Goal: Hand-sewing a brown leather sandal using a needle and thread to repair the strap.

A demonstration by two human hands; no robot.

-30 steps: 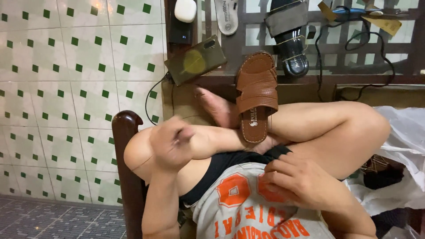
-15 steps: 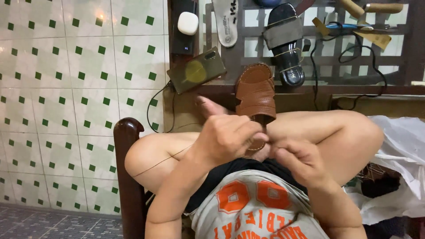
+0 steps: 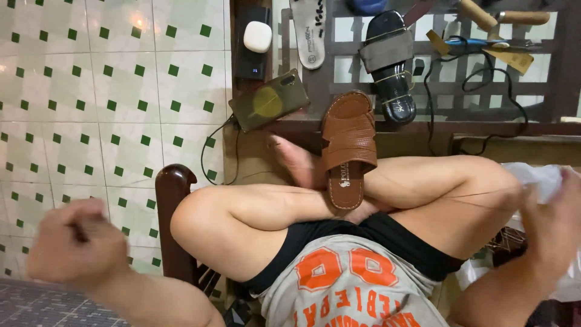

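The brown leather sandal [image 3: 348, 148] rests sole-up on the crossed legs, a thin thread running from it towards both sides. Left of it, the left hand [image 3: 75, 239] is fisted, seemingly pulling thread taut; right of it, the right hand [image 3: 554, 227] is blurred, grip unclear. This looks like tightening a stitch.

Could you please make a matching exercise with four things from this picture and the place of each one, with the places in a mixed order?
Things:
1. brown sandal
2. black sandal
3. phone
4. left hand

Places:
A. far out at the left, before the tiled wall
B. on the ledge, left of the brown sandal
C. between the crossed legs
D. against the lattice, above the ledge

Pairs: 1-C, 2-D, 3-B, 4-A
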